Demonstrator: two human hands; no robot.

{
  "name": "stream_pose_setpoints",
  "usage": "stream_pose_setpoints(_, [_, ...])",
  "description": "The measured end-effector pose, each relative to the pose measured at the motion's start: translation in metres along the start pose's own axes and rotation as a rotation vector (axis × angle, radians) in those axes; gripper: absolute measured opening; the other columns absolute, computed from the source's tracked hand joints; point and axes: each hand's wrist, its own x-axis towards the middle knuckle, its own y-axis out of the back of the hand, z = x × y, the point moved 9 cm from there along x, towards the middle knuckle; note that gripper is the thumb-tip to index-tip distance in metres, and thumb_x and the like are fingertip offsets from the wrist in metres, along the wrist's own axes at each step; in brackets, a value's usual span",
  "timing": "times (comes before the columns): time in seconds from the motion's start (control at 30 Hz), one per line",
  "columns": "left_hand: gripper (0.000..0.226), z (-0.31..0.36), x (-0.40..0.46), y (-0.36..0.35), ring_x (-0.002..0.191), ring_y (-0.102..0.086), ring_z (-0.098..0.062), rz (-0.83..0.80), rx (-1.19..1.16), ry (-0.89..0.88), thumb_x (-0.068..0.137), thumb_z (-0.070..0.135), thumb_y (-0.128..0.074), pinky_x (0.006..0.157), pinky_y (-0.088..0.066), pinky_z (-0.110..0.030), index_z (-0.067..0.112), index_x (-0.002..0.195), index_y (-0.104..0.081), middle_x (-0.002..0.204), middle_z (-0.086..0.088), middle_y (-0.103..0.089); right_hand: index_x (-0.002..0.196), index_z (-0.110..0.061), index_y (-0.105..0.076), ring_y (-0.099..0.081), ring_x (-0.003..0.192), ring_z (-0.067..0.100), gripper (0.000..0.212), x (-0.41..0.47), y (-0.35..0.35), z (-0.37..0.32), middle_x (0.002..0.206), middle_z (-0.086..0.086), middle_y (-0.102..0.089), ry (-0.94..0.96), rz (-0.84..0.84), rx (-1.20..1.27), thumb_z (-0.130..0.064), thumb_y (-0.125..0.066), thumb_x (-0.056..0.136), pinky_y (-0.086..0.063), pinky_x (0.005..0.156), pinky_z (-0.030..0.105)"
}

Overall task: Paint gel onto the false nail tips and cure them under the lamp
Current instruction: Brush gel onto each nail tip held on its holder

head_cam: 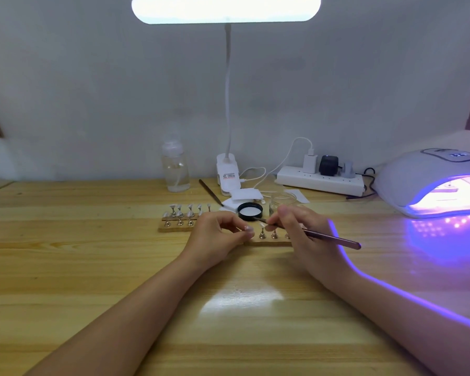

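Painting looks mid-way: the right hand pinches the gel brush, bristles at a nail tip on the near wooden stand. The brush's long axis runs left-right, tip pointing left. The left hand, fingers curled, steadies that stand. The curing lamp glows; whether anything is inside, I cannot tell.

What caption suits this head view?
Right hand brushes gel on a nail tip; left hand steadies the stand; lamp glows.
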Motion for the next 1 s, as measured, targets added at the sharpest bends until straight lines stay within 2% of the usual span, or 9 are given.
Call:
stream_pose_setpoints(0.1, [0.024, 0.0006, 0.0002, 0.0003, 0.058, -0.054, 0.004, 0.000, 0.004, -0.006, 0.068, 0.007, -0.077, 0.063, -0.044, -0.012, 0.025, 0.059, -0.064, 0.060, 0.011, -0.063, 0.063, -0.023, -0.066, -0.063, 0.070, 0.005, 0.039, -0.0007, -0.0063, -0.0005, 0.066, -0.007, -0.067, -0.002, -0.056, 0.059, -0.043, -0.044, 0.087, -0.051, 0.072, 0.027])
stream_pose_setpoints(0.2, [0.025, 0.0013, 0.0003, 0.0009, 0.056, -0.052, 0.004, 0.008, 0.009, -0.019, 0.068, 0.007, -0.077, 0.059, -0.041, -0.009, 0.026, 0.058, -0.063, 0.059, 0.011, -0.061, 0.061, -0.020, -0.067, -0.064, 0.061, 0.007, 0.039, -0.0017, -0.0057, -0.0025, 0.059, -0.003, -0.066, -0.006, -0.051, 0.141, -0.038, -0.045, 0.087, -0.053, 0.065, 0.025])
stream_pose_setpoints(0.33, [0.025, 0.0014, 0.0004, 0.0011, 0.055, -0.047, 0.003, 0.015, 0.001, -0.019, 0.068, 0.008, -0.078, 0.057, -0.039, -0.008, 0.026, 0.058, -0.064, 0.060, 0.010, -0.060, 0.068, -0.016, -0.069, -0.062, 0.074, 0.002, 0.038, 0.0009, -0.0031, -0.0037, 0.069, -0.009, -0.068, 0.030, -0.037, -0.026, -0.036, -0.044, 0.089, -0.046, 0.075, 0.022])
stream_pose_setpoints(0.5, [0.024, 0.0016, 0.0007, 0.0016, 0.054, -0.046, 0.003, 0.019, 0.043, -0.015, 0.068, 0.008, -0.078, 0.055, -0.035, -0.006, 0.025, 0.057, -0.064, 0.055, 0.016, -0.057, 0.064, -0.014, -0.069, -0.065, 0.062, 0.007, 0.039, -0.0008, -0.0047, -0.0021, 0.059, -0.005, -0.066, -0.021, -0.037, 0.155, -0.037, -0.045, 0.086, -0.053, 0.068, 0.025])
stream_pose_setpoints(0.6, [0.024, -0.0008, 0.0005, 0.0020, 0.055, -0.046, 0.003, 0.023, 0.024, 0.000, 0.069, 0.010, -0.078, 0.055, -0.035, -0.006, 0.026, 0.057, -0.064, 0.053, 0.018, -0.058, 0.068, -0.014, -0.069, -0.065, 0.070, 0.007, 0.040, 0.0000, -0.0025, -0.0018, 0.065, -0.003, -0.068, -0.008, -0.022, 0.101, -0.038, -0.043, 0.086, -0.051, 0.073, 0.026])
stream_pose_setpoints(0.77, [0.024, -0.0010, 0.0006, 0.0022, 0.054, -0.047, 0.004, 0.021, 0.028, 0.001, 0.069, 0.008, -0.077, 0.055, -0.036, -0.005, 0.025, 0.058, -0.065, 0.050, 0.023, -0.058, 0.066, -0.008, -0.070, -0.066, 0.059, 0.008, 0.042, -0.0026, -0.0032, 0.0041, 0.058, -0.001, -0.068, -0.082, -0.003, 0.248, -0.039, -0.046, 0.081, -0.049, 0.063, 0.012])
stream_pose_setpoints(0.87, [0.021, -0.0008, 0.0007, 0.0028, 0.054, -0.047, 0.004, 0.030, 0.033, 0.005, 0.069, 0.010, -0.078, 0.056, -0.036, -0.005, 0.025, 0.059, -0.066, 0.052, 0.019, -0.059, 0.068, -0.016, -0.069, -0.064, 0.065, 0.001, 0.037, -0.0008, 0.0004, 0.0023, 0.063, -0.006, -0.069, -0.047, 0.014, 0.182, -0.041, -0.045, 0.082, -0.046, 0.063, 0.011])
stream_pose_setpoints(0.93, [0.023, -0.0014, 0.0009, 0.0030, 0.054, -0.046, 0.003, 0.033, 0.033, 0.008, 0.068, 0.009, -0.078, 0.056, -0.037, -0.007, 0.025, 0.058, -0.065, 0.055, 0.017, -0.059, 0.068, -0.020, -0.069, -0.066, 0.068, 0.003, 0.035, -0.0001, -0.0040, 0.0016, 0.065, -0.007, -0.069, -0.042, -0.031, 0.150, -0.042, -0.045, 0.082, -0.050, 0.067, 0.018])
stream_pose_setpoints(1.0, [0.024, -0.0017, 0.0006, 0.0030, 0.054, -0.044, 0.001, 0.030, 0.027, 0.015, 0.069, 0.008, -0.077, 0.056, -0.036, -0.008, 0.025, 0.058, -0.064, 0.055, 0.017, -0.058, 0.064, -0.020, -0.069, -0.067, 0.063, 0.006, 0.035, -0.0014, -0.0077, 0.0017, 0.060, -0.008, -0.068, -0.059, -0.054, 0.219, -0.041, -0.047, 0.082, -0.052, 0.064, 0.017])
